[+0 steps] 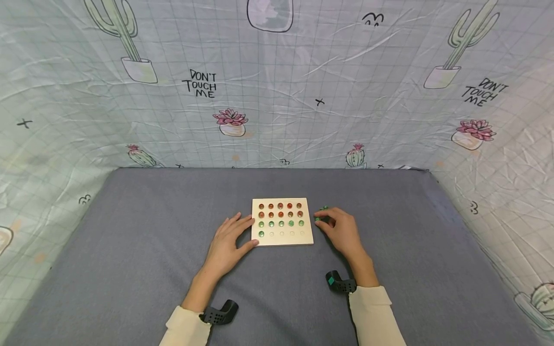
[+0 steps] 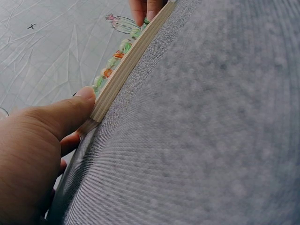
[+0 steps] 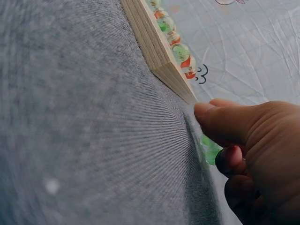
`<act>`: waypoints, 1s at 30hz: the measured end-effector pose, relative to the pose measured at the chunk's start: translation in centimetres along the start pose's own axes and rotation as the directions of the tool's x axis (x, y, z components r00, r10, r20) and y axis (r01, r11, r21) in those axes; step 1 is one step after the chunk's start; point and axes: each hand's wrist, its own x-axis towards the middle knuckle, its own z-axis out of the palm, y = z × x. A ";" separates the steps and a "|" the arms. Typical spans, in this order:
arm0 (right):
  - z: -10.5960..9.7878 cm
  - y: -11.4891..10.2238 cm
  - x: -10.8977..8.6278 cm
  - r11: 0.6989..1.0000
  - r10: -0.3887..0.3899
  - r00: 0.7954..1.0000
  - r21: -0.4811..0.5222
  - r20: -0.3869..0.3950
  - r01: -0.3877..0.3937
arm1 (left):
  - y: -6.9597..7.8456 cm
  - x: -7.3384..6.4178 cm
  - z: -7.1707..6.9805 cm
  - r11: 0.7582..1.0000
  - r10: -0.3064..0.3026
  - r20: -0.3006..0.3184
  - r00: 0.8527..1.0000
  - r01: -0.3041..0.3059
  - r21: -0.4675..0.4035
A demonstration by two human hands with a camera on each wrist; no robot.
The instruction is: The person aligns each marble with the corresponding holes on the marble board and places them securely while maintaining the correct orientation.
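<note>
A pale wooden board (image 1: 281,240) with rows of round hollows lies on the grey cloth. Orange-red marbles (image 1: 280,214) fill its two far rows. Green marbles (image 1: 281,224) fill the third row and the leftmost hollow of the nearest row. My left hand (image 1: 227,247) rests at the board's left side, fingers extended, its thumb (image 2: 84,96) on the near corner. Just off the right edge, my right hand (image 1: 342,230) pinches a green marble between thumb and index finger. More loose green marbles (image 3: 211,154) lie by its fingers, partly hidden by them.
Grey cloth (image 1: 130,250) covers the table around the board. A printed sheet (image 1: 277,96) with cactus drawings hangs along the back and sides. Each wrist wears a black camera mount (image 1: 220,313) beside a cream sleeve (image 1: 374,312).
</note>
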 end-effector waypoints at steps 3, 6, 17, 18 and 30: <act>-0.1 -0.2 0.0 1.000 -0.002 1.000 0.007 -0.017 0.002 | 0.0 0.0 0.0 1.000 0.000 0.002 1.000 0.000 -0.001; -0.3 -0.5 0.1 1.000 -0.009 1.000 0.007 -0.025 0.009 | -0.1 0.1 0.0 1.000 0.001 0.001 1.000 -0.001 -0.002; -0.4 -2.2 0.6 0.998 -0.036 0.999 0.044 -0.019 0.037 | -0.2 0.2 0.0 1.000 0.005 -0.002 1.000 -0.005 0.003; -0.4 -2.3 0.6 0.998 -0.042 0.999 0.042 -0.016 0.042 | -0.2 0.2 -0.1 1.000 0.006 -0.004 1.000 -0.006 0.002; 0.4 -4.0 0.8 0.991 -0.105 0.994 0.086 0.035 0.102 | -0.2 0.2 -0.1 1.000 0.017 -0.012 1.000 -0.017 0.000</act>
